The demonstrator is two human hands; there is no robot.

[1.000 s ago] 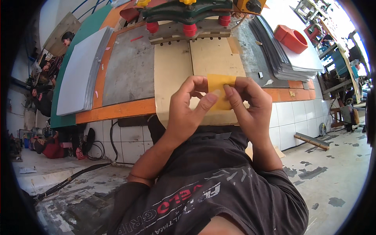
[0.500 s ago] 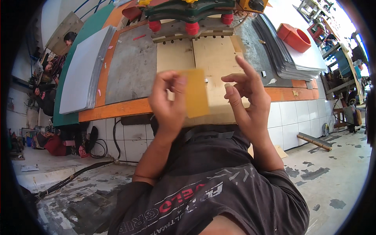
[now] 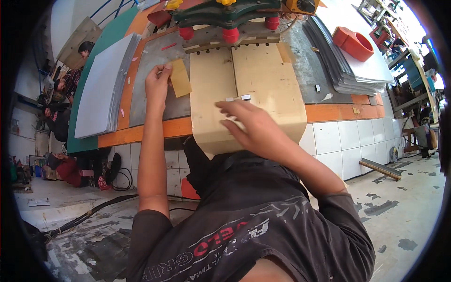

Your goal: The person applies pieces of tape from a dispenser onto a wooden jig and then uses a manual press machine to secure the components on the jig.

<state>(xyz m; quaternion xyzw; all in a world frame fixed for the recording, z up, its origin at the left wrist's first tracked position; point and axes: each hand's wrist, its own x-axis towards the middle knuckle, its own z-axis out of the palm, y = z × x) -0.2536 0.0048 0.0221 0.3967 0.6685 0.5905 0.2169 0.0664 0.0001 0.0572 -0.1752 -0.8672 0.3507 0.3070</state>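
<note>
My left hand (image 3: 157,87) pinches the upper edge of a mustard-yellow rectangular card (image 3: 181,79) between thumb and fingers, above the grey work surface left of a tan board. Over that tan board (image 3: 211,123), my right hand (image 3: 253,126) reaches leftward with its fingers stretched and thumb apart; nothing shows in it. A small pale block (image 3: 245,97) lies on the board just beyond those fingers. The board has a dark groove running lengthwise, and its near end overhangs the table toward my waist. What lies beneath my right palm is hidden.
A dark green machine frame (image 3: 225,19) with red feet stands over the board's far end. Stacked white sheets (image 3: 101,91) lie left; another stack (image 3: 345,75) at right carries a red ring-shaped object (image 3: 354,44). The orange table edge (image 3: 145,132) runs across. Several people are at far left.
My left hand has carried the yellow card left and away from me, off the board. My right hand has dropped and moved left, low over the board.
</note>
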